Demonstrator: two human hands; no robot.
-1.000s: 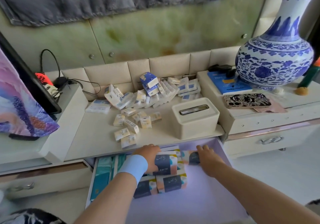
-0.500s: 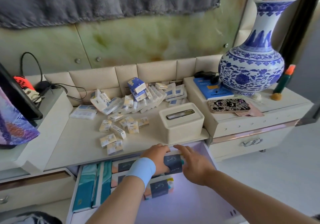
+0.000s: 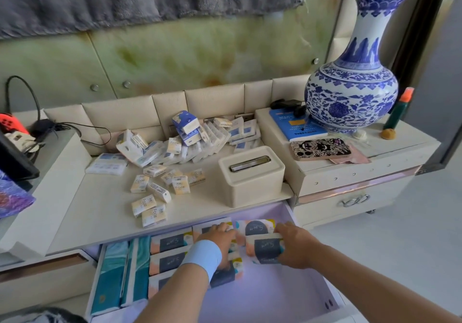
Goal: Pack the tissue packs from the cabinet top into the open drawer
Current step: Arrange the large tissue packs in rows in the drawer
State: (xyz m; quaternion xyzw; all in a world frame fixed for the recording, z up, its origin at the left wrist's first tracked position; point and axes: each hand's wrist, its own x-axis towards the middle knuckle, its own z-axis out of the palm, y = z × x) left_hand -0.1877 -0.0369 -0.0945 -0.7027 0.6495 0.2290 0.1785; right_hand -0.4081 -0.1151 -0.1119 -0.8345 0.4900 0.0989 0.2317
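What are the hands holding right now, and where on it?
The right hand grips a tissue pack by its right end. The left hand rests on packs in the drawer; a grip cannot be told.

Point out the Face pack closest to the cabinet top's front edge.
The frontmost Face pack, just right of its neighbour; every other sits farther back.

text "Face" | on small tissue packs (image 3: 143, 204) | cabinet top (image 3: 100, 212) | drawer packs (image 3: 171, 241) script illegible
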